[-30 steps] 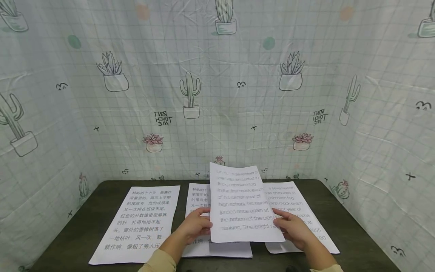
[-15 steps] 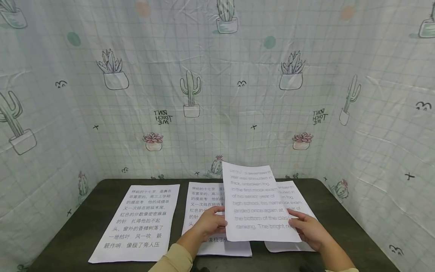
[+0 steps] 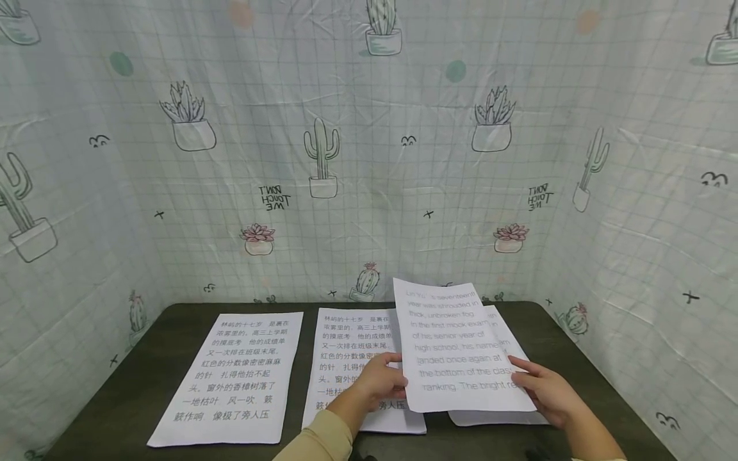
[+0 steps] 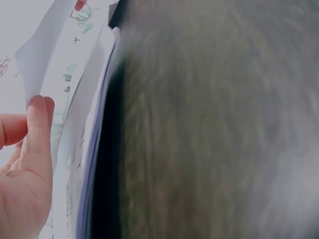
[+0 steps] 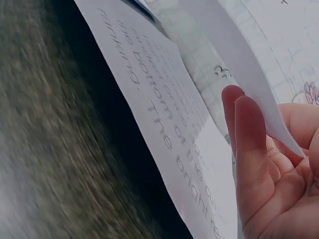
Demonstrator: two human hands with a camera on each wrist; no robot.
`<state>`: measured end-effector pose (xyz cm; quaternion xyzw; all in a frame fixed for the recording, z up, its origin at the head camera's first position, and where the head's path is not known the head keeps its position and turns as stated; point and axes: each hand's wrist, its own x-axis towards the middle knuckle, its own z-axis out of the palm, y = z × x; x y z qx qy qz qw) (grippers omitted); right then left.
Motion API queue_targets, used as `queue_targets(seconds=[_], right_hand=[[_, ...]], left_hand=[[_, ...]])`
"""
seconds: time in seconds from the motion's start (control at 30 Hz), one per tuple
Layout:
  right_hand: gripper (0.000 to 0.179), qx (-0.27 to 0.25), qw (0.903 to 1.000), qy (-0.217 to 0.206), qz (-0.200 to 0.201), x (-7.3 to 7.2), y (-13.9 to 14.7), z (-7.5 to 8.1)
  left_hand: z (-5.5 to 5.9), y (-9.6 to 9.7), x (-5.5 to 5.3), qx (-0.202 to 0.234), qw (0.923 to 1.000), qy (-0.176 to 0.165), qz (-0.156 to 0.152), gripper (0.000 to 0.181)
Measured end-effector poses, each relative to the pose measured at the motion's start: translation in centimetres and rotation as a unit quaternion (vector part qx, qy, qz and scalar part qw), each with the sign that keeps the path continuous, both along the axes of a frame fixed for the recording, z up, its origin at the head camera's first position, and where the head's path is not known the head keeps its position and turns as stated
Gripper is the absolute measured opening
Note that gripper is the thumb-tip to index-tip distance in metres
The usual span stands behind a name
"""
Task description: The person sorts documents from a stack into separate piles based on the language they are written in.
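Observation:
A sheet of paper (image 3: pixel 455 352) printed in English is held up between both hands, tilted toward the head camera. My left hand (image 3: pixel 382 382) pinches its left edge between thumb and fingers; in the left wrist view, the fingers (image 4: pixel 37 134) sit at the sheet's margin. At the opposite edge, my right hand (image 3: pixel 542 389) pinches the paper, its fingers (image 5: pixel 251 129) behind the sheet in the right wrist view. Below it lies another English-printed sheet (image 5: pixel 149 99), mostly covered in the head view. Under the left forearm is a paper stack (image 3: pixel 346 346) with Chinese text.
At the left of the dark table (image 3: pixel 127 358) lies another paper (image 3: pixel 230 378) with Chinese print. A pale curtain (image 3: pixel 369 160) with cactus drawings closes off the back and both sides.
Both hands have carried the held sheet to the right, from over the middle stack to over the right-hand paper. More of the middle stack shows now.

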<state>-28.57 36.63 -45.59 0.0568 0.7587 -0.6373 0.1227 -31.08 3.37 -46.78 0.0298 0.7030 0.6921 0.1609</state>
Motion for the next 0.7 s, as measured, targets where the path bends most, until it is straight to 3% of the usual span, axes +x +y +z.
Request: queue_targets(seconds=[0.27,0.7], right_hand=[[0.069,0.002,1.0,-0.005,0.005,0.2,1.6,0.1],[0.066,0.009,0.9992,-0.02,-0.033,0.2,2.9,0.1]], left_hand=[[-0.4,1.9,0.0,-0.01,0.9999,0.0,0.006,0.057],[0.1,3.7,0.7,-0.03,0.9993,-0.009,0.018,0.052]])
